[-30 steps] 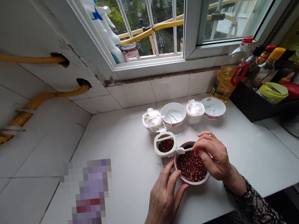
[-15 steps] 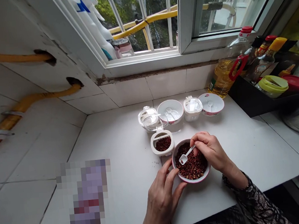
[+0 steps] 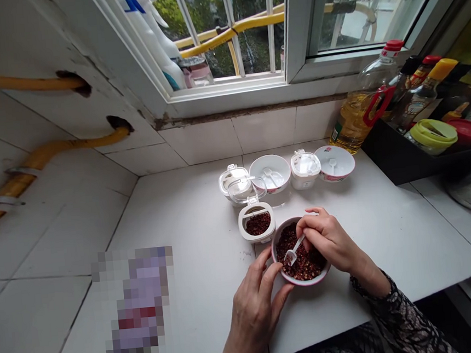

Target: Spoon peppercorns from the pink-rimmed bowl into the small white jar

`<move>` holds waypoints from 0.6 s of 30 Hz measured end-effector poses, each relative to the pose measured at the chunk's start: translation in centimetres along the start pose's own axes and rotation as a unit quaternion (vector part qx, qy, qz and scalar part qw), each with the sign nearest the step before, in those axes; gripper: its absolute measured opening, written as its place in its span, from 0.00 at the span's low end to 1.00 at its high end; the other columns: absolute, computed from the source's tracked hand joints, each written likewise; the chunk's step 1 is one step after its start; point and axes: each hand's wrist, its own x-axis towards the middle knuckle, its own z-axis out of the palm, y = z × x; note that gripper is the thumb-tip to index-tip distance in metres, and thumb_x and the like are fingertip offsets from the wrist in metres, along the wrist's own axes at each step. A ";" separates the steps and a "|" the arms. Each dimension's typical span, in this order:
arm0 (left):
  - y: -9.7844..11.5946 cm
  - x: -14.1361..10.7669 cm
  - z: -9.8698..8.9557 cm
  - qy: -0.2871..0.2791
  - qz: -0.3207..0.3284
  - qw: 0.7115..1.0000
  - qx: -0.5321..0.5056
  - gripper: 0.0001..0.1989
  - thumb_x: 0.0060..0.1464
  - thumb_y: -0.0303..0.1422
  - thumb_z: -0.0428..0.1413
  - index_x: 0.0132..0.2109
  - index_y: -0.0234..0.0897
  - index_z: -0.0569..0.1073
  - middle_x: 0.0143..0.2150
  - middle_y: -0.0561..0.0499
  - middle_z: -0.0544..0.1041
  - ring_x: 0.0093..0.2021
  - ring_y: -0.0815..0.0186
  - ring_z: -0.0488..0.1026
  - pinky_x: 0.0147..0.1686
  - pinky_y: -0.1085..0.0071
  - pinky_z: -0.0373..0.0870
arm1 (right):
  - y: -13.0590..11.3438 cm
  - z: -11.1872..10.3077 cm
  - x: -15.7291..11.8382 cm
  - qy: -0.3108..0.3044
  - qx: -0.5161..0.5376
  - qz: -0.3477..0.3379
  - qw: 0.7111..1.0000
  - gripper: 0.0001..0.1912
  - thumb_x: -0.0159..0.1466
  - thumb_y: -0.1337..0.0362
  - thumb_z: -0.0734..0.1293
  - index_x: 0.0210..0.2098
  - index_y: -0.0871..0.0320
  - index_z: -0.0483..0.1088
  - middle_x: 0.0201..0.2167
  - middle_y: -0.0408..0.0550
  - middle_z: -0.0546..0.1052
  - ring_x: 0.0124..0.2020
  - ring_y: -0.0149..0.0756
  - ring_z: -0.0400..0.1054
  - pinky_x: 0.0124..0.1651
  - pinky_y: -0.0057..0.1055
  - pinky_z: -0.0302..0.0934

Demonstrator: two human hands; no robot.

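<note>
My left hand (image 3: 252, 301) steadies a small bowl (image 3: 308, 282) by its left side, thumb and fingers spread along the rim. Dark red grains that look like Sichuan peppercorns (image 3: 309, 266) fill much of it. Pinched in my right hand (image 3: 334, 239) is a small white spoon (image 3: 291, 257); its scoop touches the peppercorns near the bowl's left wall. Just behind the bowl stands a white seasoning jar (image 3: 245, 235) with its clear lid (image 3: 247, 190) raised. More of the same dark red grains lie inside that jar.
Farther back are two white lidded jars (image 3: 228, 183) (image 3: 306, 178) and two flowered bowls (image 3: 283, 180) (image 3: 338, 171), each bowl with a small spoon. An oil bottle (image 3: 348, 122) and a black condiment box (image 3: 390, 154) occupy the right. A blurred purple item (image 3: 141, 300) lies left.
The spoon has dipped from just above the peppercorns into them, its scoop lower and tilted. My right hand has shifted slightly left with it. My left hand stays on the bowl.
</note>
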 end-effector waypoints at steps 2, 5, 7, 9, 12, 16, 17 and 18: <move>0.0 -0.1 0.0 -0.002 -0.004 1.000 -0.003 0.12 0.65 0.33 0.52 0.53 0.35 0.66 0.57 0.36 0.71 0.55 0.56 0.74 0.47 0.64 0.77 | 0.0 -0.3 0.1 0.029 0.029 0.041 0.998 0.13 0.61 0.73 0.56 0.27 0.54 0.67 0.15 0.37 0.72 0.24 0.34 0.67 0.55 0.44 0.58; -0.1 -0.2 0.1 -0.003 -0.006 1.000 -0.003 0.13 0.64 0.33 0.53 0.54 0.35 0.66 0.57 0.36 0.71 0.55 0.56 0.74 0.47 0.64 0.77 | 0.0 -0.7 0.1 0.055 0.078 0.094 0.991 0.12 0.60 0.70 0.57 0.25 0.55 0.68 0.15 0.39 0.72 0.24 0.34 0.67 0.47 0.38 0.61; -0.1 -0.2 0.2 -0.003 -0.001 1.000 -0.002 0.13 0.64 0.33 0.53 0.54 0.34 0.66 0.57 0.35 0.71 0.55 0.56 0.74 0.47 0.65 0.77 | 0.0 -0.8 0.1 0.060 0.119 0.126 0.983 0.11 0.59 0.68 0.57 0.25 0.56 0.68 0.15 0.40 0.71 0.22 0.33 0.66 0.39 0.34 0.62; -0.1 -0.2 0.2 -0.002 0.002 1.000 -0.002 0.13 0.64 0.32 0.53 0.54 0.34 0.66 0.57 0.35 0.70 0.55 0.56 0.74 0.47 0.65 0.77 | 0.1 -0.8 0.2 0.061 0.161 0.157 0.973 0.10 0.59 0.67 0.58 0.26 0.57 0.69 0.15 0.40 0.71 0.21 0.32 0.65 0.31 0.30 0.60; -0.1 -0.1 0.2 0.000 0.001 1.000 0.000 0.12 0.64 0.32 0.52 0.54 0.35 0.66 0.57 0.36 0.71 0.54 0.56 0.74 0.46 0.65 0.77 | 0.1 -0.8 0.3 0.059 0.219 0.178 0.958 0.10 0.60 0.64 0.59 0.28 0.58 0.70 0.16 0.41 0.72 0.20 0.31 0.64 0.26 0.28 0.57; 0.1 0.2 0.2 0.013 0.000 1.000 0.002 0.11 0.65 0.33 0.51 0.52 0.34 0.67 0.56 0.36 0.72 0.53 0.56 0.75 0.46 0.64 0.77 | -0.4 -0.6 0.6 0.087 0.248 0.153 0.953 0.09 0.63 0.62 0.60 0.33 0.58 0.69 0.20 0.43 0.75 0.23 0.32 0.67 0.29 0.29 0.61; 0.2 0.2 0.1 0.015 0.000 1.000 0.001 0.11 0.65 0.33 0.51 0.52 0.34 0.68 0.56 0.36 0.72 0.53 0.56 0.75 0.46 0.64 0.77 | -0.6 -0.4 0.7 0.101 0.239 0.135 0.956 0.08 0.64 0.62 0.60 0.35 0.58 0.69 0.22 0.43 0.76 0.25 0.33 0.69 0.31 0.30 0.62; 0.2 0.3 0.1 0.017 -0.001 1.000 0.000 0.10 0.65 0.33 0.51 0.51 0.34 0.68 0.56 0.36 0.72 0.53 0.56 0.75 0.46 0.64 0.77 | -0.9 -0.1 0.8 0.116 0.222 0.112 0.962 0.08 0.65 0.62 0.60 0.36 0.57 0.69 0.24 0.44 0.77 0.27 0.34 0.70 0.33 0.31 0.64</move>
